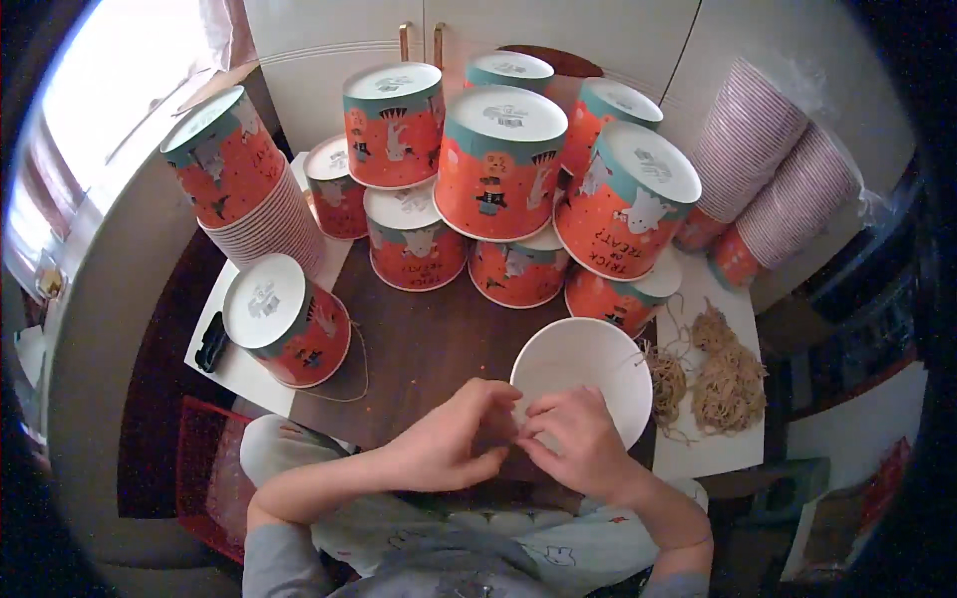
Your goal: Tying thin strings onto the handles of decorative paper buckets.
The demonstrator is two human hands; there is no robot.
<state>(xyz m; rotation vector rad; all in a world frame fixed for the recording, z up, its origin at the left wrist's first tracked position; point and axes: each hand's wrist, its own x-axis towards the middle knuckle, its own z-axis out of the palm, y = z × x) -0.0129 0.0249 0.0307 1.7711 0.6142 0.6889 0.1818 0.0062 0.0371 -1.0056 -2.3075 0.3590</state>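
An orange paper bucket with a white inside (588, 349) stands mouth up on the table in front of me. My left hand (454, 439) is at its near left rim, fingers curled and thumb reaching toward my other fingertips. Over the near part of the mouth, my right hand (578, 439) is closed in a pinch. The two hands' fingertips almost meet; what they hold, if anything, is too small to make out. A bit of twine shows at the bucket's right rim, beside a tangled pile of tan twine (728, 389).
Several upside-down orange and teal buckets (498, 164) are stacked at the back. One more bucket (289, 319), with a twine loop, sits left, near a black object (211, 344). Nested bucket stacks (748, 140) in plastic stand back right. A red basket (204, 458) is low left.
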